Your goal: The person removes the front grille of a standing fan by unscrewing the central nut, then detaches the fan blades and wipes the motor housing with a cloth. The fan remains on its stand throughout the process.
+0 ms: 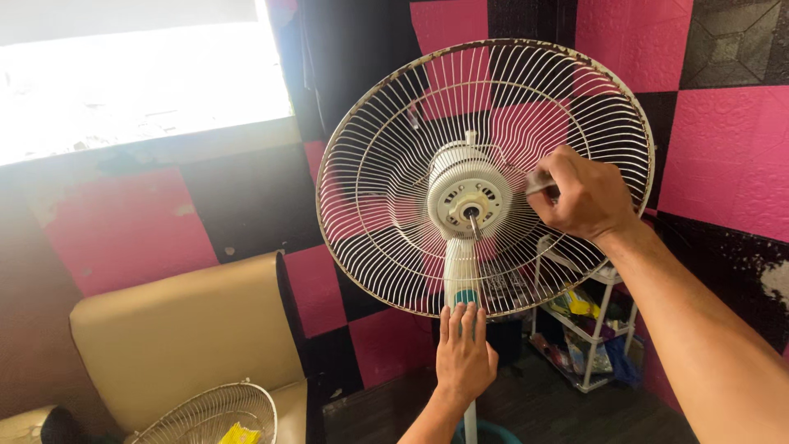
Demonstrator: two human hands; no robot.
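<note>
A white standing fan stands in front of me with its front grille and blades off. Its round rear wire guard (370,164) is rusty along the rim. The white motor housing (465,193) and bare shaft sit at the centre. My left hand (464,355) rests flat against the fan's neck (460,275), just under the motor. My right hand (579,196) is closed on a small metal tool whose tip (538,182) reaches toward the motor housing from the right.
A tan padded seat (185,337) stands at the lower left, with the fan's removed front grille (209,415) lying on it. A white wire rack (588,329) with colourful items stands behind the fan at the right. Pink and black wall panels (723,156) and a bright window (140,74) lie beyond.
</note>
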